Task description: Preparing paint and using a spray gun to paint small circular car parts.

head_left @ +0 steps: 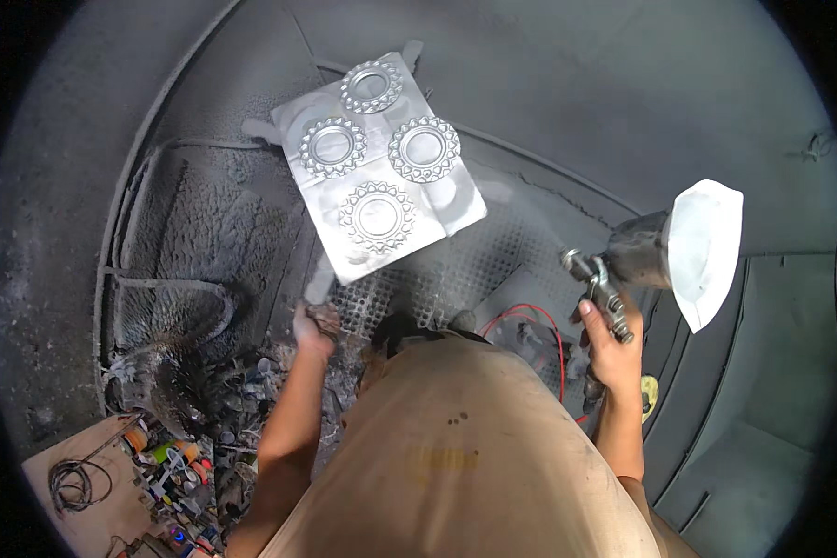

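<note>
My right hand (612, 349) is closed round the grip of a metal spray gun (606, 296). A dark cup (640, 249) sits on the gun, topped by a white cone-shaped liner (709, 246). Ahead of me a silver-coated board (418, 228) lies tilted on a stand. Several round ornate rings with scalloped edges, such as the nearest ring (378, 217), rest on it, coated silver. My left hand (317, 327) has curled fingers at the near end of the stand's pale bar (320, 284); whether it grips the bar is hard to see.
A red hose (560, 349) loops on the perforated floor (498, 246) beside my right hand. Grey-coated walls (567, 74) surround the board. At lower left lie a cluttered heap of containers (181, 479) and a coiled dark cable (79, 485) on a tan panel.
</note>
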A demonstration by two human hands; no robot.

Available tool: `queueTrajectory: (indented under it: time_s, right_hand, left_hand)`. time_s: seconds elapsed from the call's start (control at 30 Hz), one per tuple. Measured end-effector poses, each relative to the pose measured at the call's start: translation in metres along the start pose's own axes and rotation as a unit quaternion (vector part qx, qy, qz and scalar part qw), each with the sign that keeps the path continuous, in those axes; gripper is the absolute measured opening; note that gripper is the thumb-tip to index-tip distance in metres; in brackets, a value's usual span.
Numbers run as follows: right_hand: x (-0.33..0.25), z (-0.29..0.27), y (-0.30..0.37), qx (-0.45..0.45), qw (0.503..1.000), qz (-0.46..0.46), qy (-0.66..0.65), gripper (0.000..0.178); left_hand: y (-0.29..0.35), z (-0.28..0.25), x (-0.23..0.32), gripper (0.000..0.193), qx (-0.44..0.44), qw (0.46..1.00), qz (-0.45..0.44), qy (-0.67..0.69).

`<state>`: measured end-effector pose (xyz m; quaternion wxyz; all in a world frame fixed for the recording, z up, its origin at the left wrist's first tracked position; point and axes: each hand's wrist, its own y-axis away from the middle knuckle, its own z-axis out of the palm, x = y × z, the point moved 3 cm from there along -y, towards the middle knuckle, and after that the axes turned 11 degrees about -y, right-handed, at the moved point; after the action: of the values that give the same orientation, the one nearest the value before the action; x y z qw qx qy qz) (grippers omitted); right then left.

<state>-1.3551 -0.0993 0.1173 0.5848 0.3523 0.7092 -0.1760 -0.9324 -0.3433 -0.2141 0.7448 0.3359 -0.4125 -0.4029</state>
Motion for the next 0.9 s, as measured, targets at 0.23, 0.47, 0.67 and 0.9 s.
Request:
queueTrajectory:
  time_s: [0.23,0.47,0.67,0.9]
  right_hand:
    - [-0.013,0.021,-0.015,-0.031,0.999,0.01,-0.015,0.04]
    - [-0.013,0.045,-0.017,-0.094,0.991,0.036,-0.09,0.043]
    - [-0.018,0.024,-0.04,-0.006,1.0,-0.016,0.01,0.028]
    - [-0.02,0.014,-0.043,0.013,1.0,0.016,0.006,0.034]
  left_hand:
    - [0.052,0.114,-0.067,0.041,0.042,0.995,-0.064,-0.066]
    - [0.021,0.126,-0.089,0.044,-0.09,0.976,-0.137,-0.146]
    - [0.0,0.115,-0.102,0.033,-0.189,0.96,-0.209,0.006]
    - [0.068,0.124,-0.041,0.037,-0.032,0.972,-0.16,-0.169]
